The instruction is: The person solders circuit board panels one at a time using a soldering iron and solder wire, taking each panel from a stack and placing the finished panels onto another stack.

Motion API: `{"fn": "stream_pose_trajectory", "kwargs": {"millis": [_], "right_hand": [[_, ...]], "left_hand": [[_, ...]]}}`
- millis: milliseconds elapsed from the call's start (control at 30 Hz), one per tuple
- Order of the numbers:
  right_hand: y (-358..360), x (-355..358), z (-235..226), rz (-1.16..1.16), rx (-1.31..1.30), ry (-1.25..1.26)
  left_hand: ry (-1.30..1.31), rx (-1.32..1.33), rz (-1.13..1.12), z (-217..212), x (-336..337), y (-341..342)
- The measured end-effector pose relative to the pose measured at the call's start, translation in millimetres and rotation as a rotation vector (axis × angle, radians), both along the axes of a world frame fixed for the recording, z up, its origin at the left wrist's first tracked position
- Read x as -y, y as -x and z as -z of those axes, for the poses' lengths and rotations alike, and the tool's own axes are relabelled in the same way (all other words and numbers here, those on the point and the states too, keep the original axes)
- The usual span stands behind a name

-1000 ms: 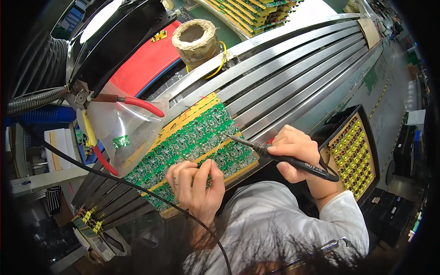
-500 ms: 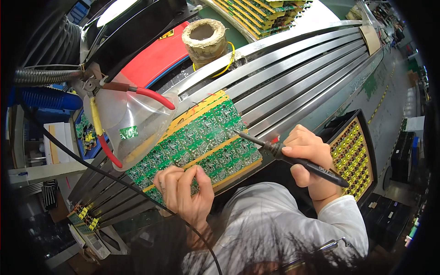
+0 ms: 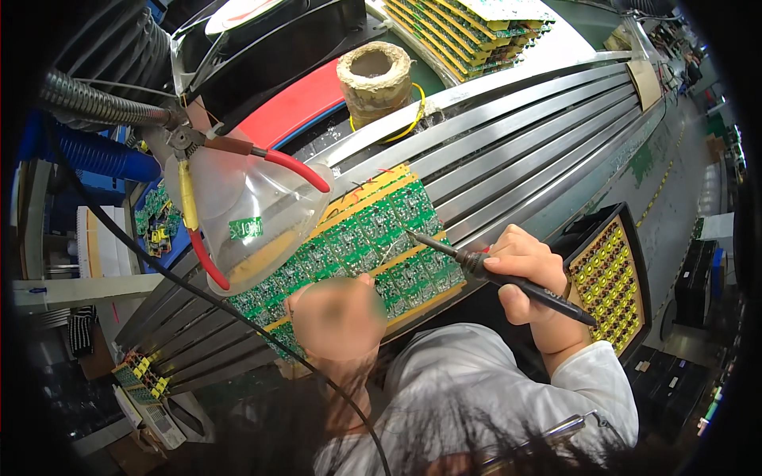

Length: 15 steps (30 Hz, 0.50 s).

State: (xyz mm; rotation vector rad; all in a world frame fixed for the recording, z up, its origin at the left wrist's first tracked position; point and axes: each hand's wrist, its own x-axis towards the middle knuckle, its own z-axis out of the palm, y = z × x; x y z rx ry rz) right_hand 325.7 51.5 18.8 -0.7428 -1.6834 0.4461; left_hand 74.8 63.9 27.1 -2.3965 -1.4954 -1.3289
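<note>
My right hand (image 3: 528, 278) is closed round the dark handle of a soldering iron (image 3: 508, 279), held like a pen. The iron's thin tip points left and reaches over the right part of a green circuit board panel (image 3: 349, 238), among its solder joints. Whether the tip touches the board, I cannot tell. My left hand (image 3: 337, 317) is over the panel's near edge; a blur hides its fingers and anything in them. Yellow-brown strips edge and cross the panel, which lies on metal rails (image 3: 508, 151).
Left of the panel is a clear plastic funnel-like hood (image 3: 262, 214), with red-handled pliers (image 3: 298, 170) on it. A black cable (image 3: 186, 301) crosses the near left. Behind stand a rough round pot (image 3: 377, 99) and stacked boards (image 3: 468, 40). A tray of yellow components (image 3: 609, 289) sits right.
The whole view has shifted, so the bench appears farther right and lower. The iron's tip now lies a little farther left on the panel. My left hand's fingers, earlier pinched together, are now blurred.
</note>
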Motion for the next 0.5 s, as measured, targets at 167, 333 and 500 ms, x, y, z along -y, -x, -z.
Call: {"fn": "stream_pose_trajectory", "kwargs": {"millis": [167, 333, 500], "right_hand": [[-2, -5, -4, 0.002, -0.049, 0.033], [0, -10, -4, 0.023, -0.051, 0.058], [3, -11, 0, 0.0, -0.101, 0.092]], "left_hand": [[0.06, -0.059, -0.02, -6, -5, -2], [0.019, -0.008, -0.076, -10, -13, -7], [0.048, -0.058, -0.098, -10, -13, -1]]}}
